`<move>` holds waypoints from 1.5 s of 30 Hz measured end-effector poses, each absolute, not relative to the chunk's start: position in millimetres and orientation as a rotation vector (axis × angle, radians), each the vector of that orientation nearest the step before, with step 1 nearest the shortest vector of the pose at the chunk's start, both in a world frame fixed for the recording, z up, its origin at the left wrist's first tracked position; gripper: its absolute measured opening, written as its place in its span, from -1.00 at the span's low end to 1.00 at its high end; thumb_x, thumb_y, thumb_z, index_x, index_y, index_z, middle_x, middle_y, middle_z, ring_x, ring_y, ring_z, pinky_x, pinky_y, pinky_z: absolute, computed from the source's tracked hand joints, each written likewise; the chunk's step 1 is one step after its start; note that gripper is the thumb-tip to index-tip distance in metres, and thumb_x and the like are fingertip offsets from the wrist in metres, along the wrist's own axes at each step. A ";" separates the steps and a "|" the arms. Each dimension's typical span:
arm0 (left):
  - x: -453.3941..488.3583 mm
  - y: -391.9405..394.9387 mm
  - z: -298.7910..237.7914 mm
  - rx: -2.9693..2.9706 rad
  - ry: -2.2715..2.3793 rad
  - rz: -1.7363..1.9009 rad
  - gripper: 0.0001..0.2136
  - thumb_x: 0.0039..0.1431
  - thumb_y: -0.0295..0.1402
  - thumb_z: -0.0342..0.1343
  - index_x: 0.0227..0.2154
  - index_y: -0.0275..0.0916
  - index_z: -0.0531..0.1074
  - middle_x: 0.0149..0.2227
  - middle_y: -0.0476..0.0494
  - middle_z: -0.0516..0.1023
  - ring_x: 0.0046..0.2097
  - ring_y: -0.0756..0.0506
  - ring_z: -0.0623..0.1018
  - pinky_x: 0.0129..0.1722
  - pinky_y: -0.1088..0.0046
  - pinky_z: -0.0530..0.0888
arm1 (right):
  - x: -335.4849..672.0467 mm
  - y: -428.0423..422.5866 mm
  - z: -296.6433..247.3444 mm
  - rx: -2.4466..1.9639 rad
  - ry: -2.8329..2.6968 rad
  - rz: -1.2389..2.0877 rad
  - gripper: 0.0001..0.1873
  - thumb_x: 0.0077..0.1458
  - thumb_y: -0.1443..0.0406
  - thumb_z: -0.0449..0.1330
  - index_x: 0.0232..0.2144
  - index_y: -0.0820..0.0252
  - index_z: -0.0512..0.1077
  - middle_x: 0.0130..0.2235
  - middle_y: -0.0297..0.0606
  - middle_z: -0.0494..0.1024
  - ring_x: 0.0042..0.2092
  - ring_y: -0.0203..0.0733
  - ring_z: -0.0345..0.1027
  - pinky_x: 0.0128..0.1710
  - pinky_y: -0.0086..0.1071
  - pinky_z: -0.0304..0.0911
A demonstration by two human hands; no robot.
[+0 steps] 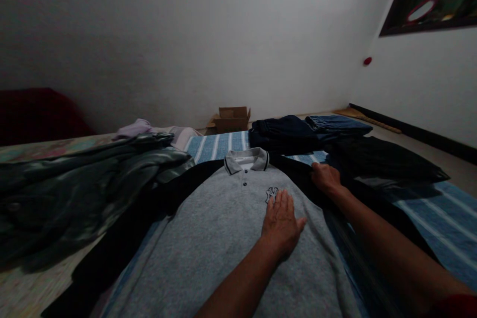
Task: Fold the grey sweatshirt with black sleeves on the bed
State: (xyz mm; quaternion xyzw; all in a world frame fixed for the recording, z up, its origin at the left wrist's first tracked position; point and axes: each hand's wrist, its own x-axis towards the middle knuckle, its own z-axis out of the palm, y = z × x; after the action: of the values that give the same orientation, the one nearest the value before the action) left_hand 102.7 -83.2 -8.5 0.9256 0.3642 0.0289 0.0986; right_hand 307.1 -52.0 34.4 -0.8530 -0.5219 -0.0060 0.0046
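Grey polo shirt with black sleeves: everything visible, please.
The grey, soft-looking fabric polo shirt with black sleeves lies spread front up, mostly on a blue-and-white striped cloth. Its dark-trimmed grey collar points away from the person; hem out of frame. Two dark buttons sit below; "NY" lettering marks the chest. The left hand lies flat there; the right hand curls on one sleeve.

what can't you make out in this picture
All in the head view:
Hem of the grey shirt: cut off by the bottom edge.
Lower part of the chest logo: covered by the left hand.
Fingertips of the right hand on the black sleeve: hidden by its curled fingers, so its grip is unclear.
Any writing on the collar label: too small.
Bottom of the cardboard box: hidden by its front wall.
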 end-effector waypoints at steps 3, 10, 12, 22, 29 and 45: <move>102.5 -82.9 -9.2 2.731 1.062 0.078 -0.32 0.27 0.03 -0.37 0.27 -0.41 -0.04 0.34 -0.32 -0.15 0.34 -0.21 -0.21 0.28 0.09 -0.12 | 307.4 -51.5 32.9 -2.667 -1.629 -0.075 -0.70 0.20 0.28 -0.05 -0.17 0.24 0.44 -0.17 0.01 0.55 -0.16 0.01 0.47 -0.31 -0.31 0.24; 102.3 -82.4 -2.5 2.679 1.062 0.035 -0.31 0.26 0.03 -0.35 0.27 -0.40 -0.03 0.34 -0.31 -0.16 0.34 -0.21 -0.20 0.28 0.10 -0.11 | 299.3 -59.5 32.6 -2.587 -1.704 -0.221 -0.74 0.16 0.35 -0.02 -0.23 0.34 0.44 -0.21 0.06 0.53 -0.19 0.05 0.44 -0.25 -0.24 0.20; 104.4 -77.4 4.6 2.654 1.092 0.034 -0.32 0.26 0.02 -0.34 0.27 -0.40 -0.02 0.35 -0.30 -0.16 0.34 -0.21 -0.18 0.28 0.10 -0.10 | 289.8 -66.2 34.7 -2.506 -1.758 -0.302 -0.72 0.17 0.36 -0.04 -0.19 0.35 0.42 -0.17 0.07 0.50 -0.11 0.07 0.39 -0.14 -0.18 0.16; 108.2 -30.7 3.6 2.669 1.271 -0.048 -0.37 0.27 -0.10 -0.32 0.28 -0.43 -0.06 0.34 -0.31 -0.18 0.34 -0.21 -0.19 0.27 0.08 -0.13 | 245.1 -98.0 -0.3 -1.895 -2.219 -0.153 -0.70 0.21 0.39 -0.06 -0.11 0.15 0.42 0.00 -0.15 0.46 0.14 -0.07 0.18 0.15 -0.12 -0.04; 104.2 -32.6 0.8 2.649 1.259 -0.018 -0.36 0.27 -0.04 -0.34 0.27 -0.40 -0.04 0.34 -0.32 -0.18 0.34 -0.21 -0.19 0.26 0.07 -0.10 | 248.1 -102.7 2.3 -1.967 -2.214 -0.087 -0.66 0.23 0.39 -0.10 -0.06 0.15 0.40 0.05 -0.12 0.43 0.17 0.00 0.14 0.15 -0.01 -0.05; 32.0 -81.3 35.0 2.611 1.272 -0.025 -0.42 0.22 -0.14 -0.18 0.21 -0.40 0.10 0.31 -0.35 0.00 0.33 -0.23 -0.06 0.26 0.10 -0.06 | 243.0 -201.3 -1.5 -1.852 -1.854 -0.024 -0.70 0.16 0.31 -0.06 -0.25 0.23 0.46 -0.17 -0.05 0.53 -0.11 -0.04 0.38 -0.06 -0.22 0.22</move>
State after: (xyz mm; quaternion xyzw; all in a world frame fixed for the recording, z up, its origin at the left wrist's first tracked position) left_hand 32.0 -81.3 35.0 0.8926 0.4349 -0.0086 0.1185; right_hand 243.0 -201.3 -1.5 -0.6829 -0.6836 -0.0087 0.2576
